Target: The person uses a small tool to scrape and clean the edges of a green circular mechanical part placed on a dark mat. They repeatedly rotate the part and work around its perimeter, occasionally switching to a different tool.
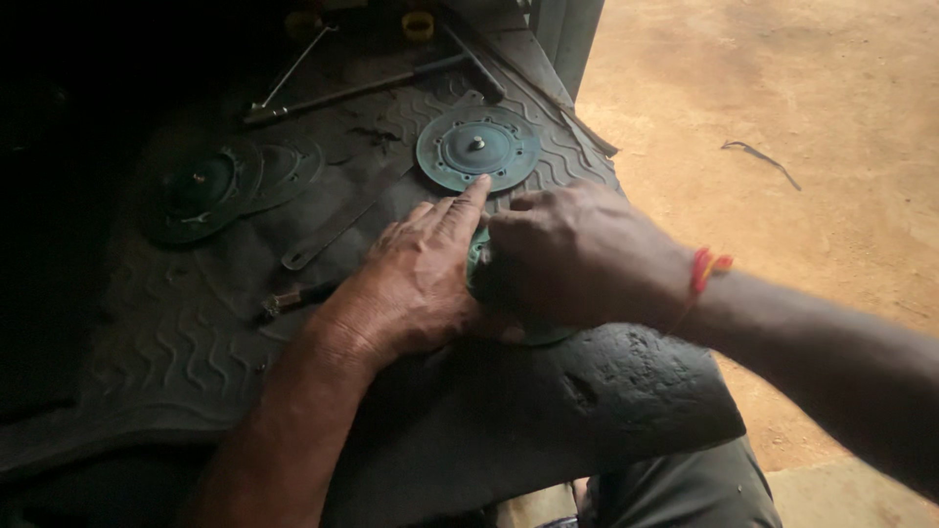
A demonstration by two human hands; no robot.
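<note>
Down on a black rubber floor mat (176, 332) with a wavy pattern, the person works with both hands close together near the middle of the view. The left hand (416, 279) lies flat, palm down, with the fingers stretched out and the index finger pointing to 12 o'clock; its tip touches the near rim of a round green metal disc (477, 147) that lies on the mat. This disc has a small stud in its centre and a ring of small holes around it.

The right hand (577, 256) comes in from 3 o'clock, curled, with the fingers bent down over a second green disc (533, 334), which lies under both hands. Only a thin edge of it shows, at 6 o'clock from the right hand and between the two hands, so one cannot tell how firmly it is gripped. The left hand presses on it from the 9 o'clock side. A red and orange thread band (706, 269) sits on the right wrist.

At 9 o'clock from the first disc, well apart, two more discs (230, 181) lie overlapping in the shadow. A long metal rod (342, 93) lies at 11 o'clock, and a small tool with a dark handle (293, 298) lies just beside the left wrist. At 3 o'clock, beyond the mat, is sandy ground (812, 98).
</note>
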